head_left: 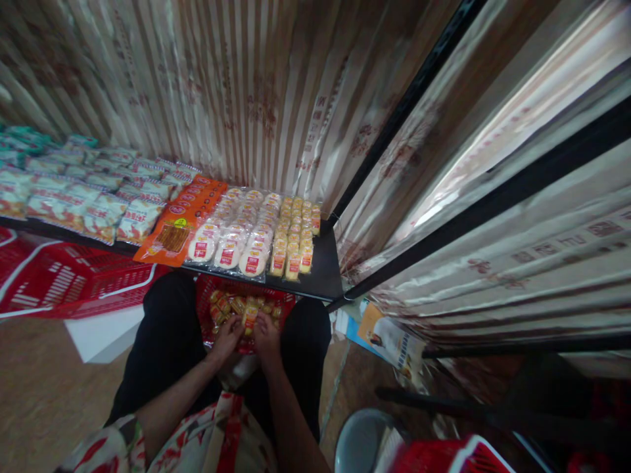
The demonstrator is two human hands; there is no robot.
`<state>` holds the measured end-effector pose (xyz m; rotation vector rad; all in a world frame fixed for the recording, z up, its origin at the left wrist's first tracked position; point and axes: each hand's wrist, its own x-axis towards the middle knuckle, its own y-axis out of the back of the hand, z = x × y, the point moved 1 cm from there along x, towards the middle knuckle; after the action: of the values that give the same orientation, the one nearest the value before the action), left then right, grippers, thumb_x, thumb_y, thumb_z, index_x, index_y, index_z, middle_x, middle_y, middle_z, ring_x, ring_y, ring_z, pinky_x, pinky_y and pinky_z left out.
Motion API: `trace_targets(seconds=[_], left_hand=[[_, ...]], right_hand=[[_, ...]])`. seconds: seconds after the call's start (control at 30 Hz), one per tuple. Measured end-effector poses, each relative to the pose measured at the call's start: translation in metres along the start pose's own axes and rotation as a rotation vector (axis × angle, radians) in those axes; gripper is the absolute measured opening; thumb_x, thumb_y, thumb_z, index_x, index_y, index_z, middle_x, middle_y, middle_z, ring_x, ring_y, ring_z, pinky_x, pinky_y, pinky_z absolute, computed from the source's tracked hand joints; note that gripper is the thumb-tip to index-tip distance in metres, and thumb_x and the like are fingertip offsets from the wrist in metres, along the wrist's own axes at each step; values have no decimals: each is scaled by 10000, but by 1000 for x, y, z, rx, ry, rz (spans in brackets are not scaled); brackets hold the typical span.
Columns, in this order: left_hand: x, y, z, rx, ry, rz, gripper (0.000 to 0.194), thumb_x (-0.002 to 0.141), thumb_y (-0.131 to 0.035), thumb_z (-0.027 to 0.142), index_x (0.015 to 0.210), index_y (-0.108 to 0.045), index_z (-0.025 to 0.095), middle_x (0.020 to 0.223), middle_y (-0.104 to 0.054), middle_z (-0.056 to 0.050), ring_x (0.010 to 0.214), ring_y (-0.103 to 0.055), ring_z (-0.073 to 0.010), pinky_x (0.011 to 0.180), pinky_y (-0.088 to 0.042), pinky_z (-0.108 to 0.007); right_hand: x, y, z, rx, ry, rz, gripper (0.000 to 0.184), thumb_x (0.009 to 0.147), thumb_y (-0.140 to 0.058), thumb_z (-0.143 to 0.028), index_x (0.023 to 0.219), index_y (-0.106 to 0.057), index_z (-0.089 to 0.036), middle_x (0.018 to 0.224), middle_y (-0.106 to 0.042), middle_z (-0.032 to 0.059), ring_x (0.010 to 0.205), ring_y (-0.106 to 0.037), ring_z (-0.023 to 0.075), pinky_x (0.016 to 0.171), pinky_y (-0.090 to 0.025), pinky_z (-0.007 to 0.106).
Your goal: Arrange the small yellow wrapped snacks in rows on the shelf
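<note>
Between my knees sits a red plastic basket (288, 303) with many small yellow wrapped snack packs (221, 307) inside. Just above them, my left hand (229, 336) and my right hand (266, 334) pinch one yellow snack pack (250, 318) from its two sides. It is upright, its red and white label facing me. On the black shelf (323, 266) ahead, matching yellow packs (292, 253) stand in rows at the right end. Beside them lie rows of round white rice crackers (229, 253) in clear wrappers.
An orange snack bag (183, 220) and rows of white snack bags (101, 213) fill the shelf's left. Another red basket (73, 279) stands over a white box (106, 334). Black metal bars (444, 236) cross at right, with a bucket (362, 440) below.
</note>
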<state>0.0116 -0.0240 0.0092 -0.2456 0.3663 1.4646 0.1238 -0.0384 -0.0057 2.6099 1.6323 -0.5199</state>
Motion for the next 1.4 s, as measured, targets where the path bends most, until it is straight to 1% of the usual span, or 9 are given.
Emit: trace_targets(seconds=[0.13,0.27,0.37,0.53,0.67,0.87,1.0,1.13,1.4], left_hand=[[6,2,-2,146,-106,65,283,708,-623,358,907,-658,159,877,-697,-69,849,-664,-219,786,-550,-359],[8,-3,2,258,-241,101,285,727,-571,359,909,-675,167,933,-686,-86,908,-651,-232,840,-533,-387],[5,-11,12,272,-309,114,273,733,-539,330,910,-674,171,927,-675,-87,901,-649,-236,849,-527,-406],[-7,-28,40,249,-386,94,289,768,-519,333,975,-639,171,983,-671,-93,916,-647,-230,850,-526,-399],[-12,-41,64,224,-391,55,284,790,-525,328,1019,-592,174,963,-678,-87,874,-653,-218,829,-527,-388],[-8,-65,92,195,-440,2,187,772,-534,263,930,-593,181,929,-675,-68,857,-644,-196,822,-527,-360],[-8,-82,105,201,-460,-50,185,801,-502,253,944,-596,183,936,-675,-65,869,-640,-189,829,-517,-344],[-4,-98,116,235,-478,-64,209,832,-453,228,960,-609,176,978,-674,-74,926,-631,-189,877,-494,-343],[5,-125,151,286,-436,-112,263,855,-427,191,986,-653,156,1068,-680,-98,1028,-614,-199,968,-456,-354]], right_hand=[[-12,4,-10,-147,104,5,359,643,-627,-227,988,-715,-267,940,-729,28,864,-674,198,855,-523,332],[-22,9,-28,-288,169,56,416,667,-618,-226,1071,-712,-259,1006,-707,53,890,-662,219,870,-506,344],[-27,11,-43,-294,221,86,403,697,-597,-235,1084,-712,-246,1077,-679,82,942,-655,238,901,-493,359],[-33,15,-65,-218,272,121,420,728,-613,-259,1142,-686,-255,1173,-644,87,1060,-613,256,930,-487,359],[-33,20,-78,-190,324,160,456,760,-599,-266,1213,-633,-238,1212,-624,100,1076,-608,245,905,-508,349],[-25,35,-99,-315,463,202,447,839,-488,-314,1243,-571,-143,1177,-624,151,1047,-620,227,918,-514,390],[-18,46,-114,-401,480,222,462,859,-440,-320,1263,-546,-122,1210,-602,172,1050,-614,227,917,-520,404],[-9,54,-124,-443,507,267,485,853,-423,-318,1284,-528,-121,1251,-579,182,1073,-605,233,909,-530,405],[15,63,-138,-487,487,335,571,831,-419,-336,1349,-473,-102,1359,-512,200,1113,-606,256,965,-497,432]])
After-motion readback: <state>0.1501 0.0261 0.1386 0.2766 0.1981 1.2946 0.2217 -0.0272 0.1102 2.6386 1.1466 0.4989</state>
